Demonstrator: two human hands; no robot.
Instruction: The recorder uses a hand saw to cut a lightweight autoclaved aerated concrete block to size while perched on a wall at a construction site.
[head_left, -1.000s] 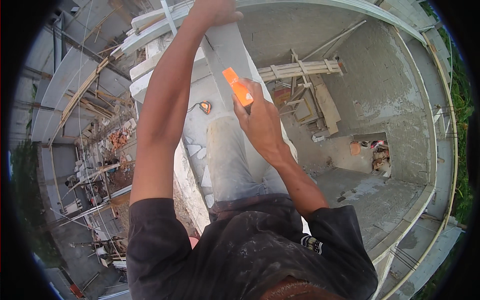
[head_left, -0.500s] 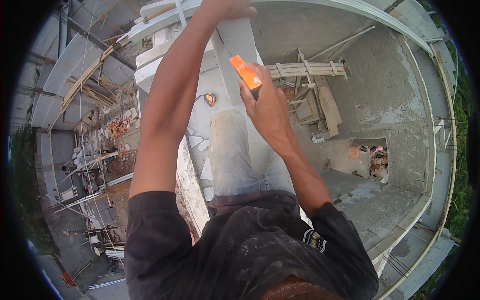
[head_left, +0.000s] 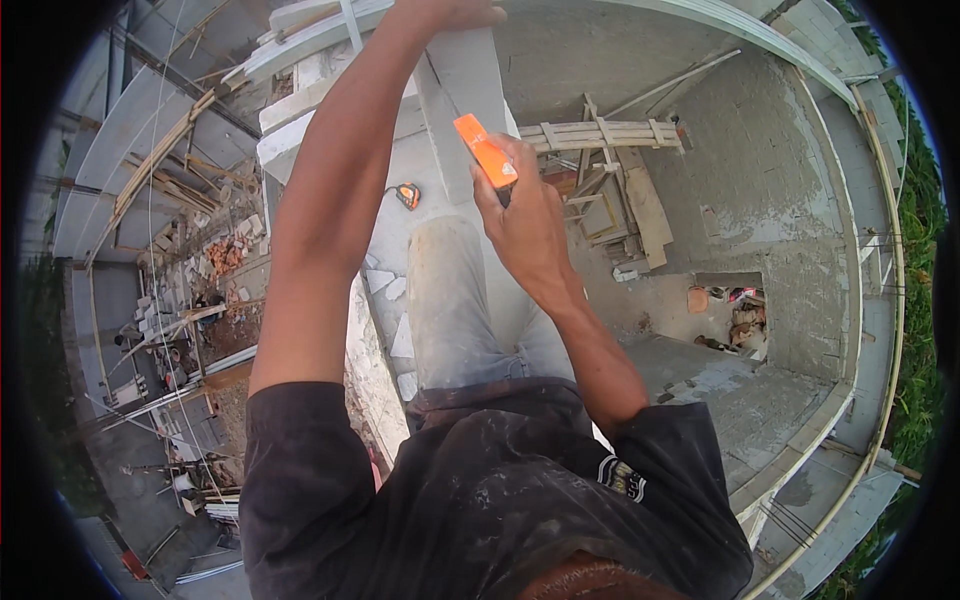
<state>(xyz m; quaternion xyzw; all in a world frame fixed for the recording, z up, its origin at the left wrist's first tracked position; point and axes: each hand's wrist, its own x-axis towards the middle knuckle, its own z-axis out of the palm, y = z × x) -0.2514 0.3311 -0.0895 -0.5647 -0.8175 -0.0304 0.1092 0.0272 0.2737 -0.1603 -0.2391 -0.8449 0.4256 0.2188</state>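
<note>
My left hand point(head_left: 462, 14) rests at the far end of a pale grey board point(head_left: 472, 80), fingers curled over its top edge. My right hand point(head_left: 525, 225) grips an orange-handled tool point(head_left: 481, 142) lying over the board; a thin dark line, either a blade or a cut, runs up the board from its tip. An orange-and-black tape measure point(head_left: 406, 196) lies on the light ledge between my left forearm and the board, above my dusty grey trouser leg point(head_left: 440, 290). Broken white pieces point(head_left: 402, 336) lie beside that leg.
I am high on a narrow ledge. To the right drops a grey plastered room point(head_left: 770, 180) with timber scaffolding point(head_left: 640, 200); to the left, a lower area with brick rubble point(head_left: 230, 255) and planks. White boards point(head_left: 300, 130) are stacked at upper left, and a wire crosses the left side.
Both hands and the orange tool appear higher in the picture than a second ago, the tool mostly with a slight shift of the whole view. Both grips look the same.
</note>
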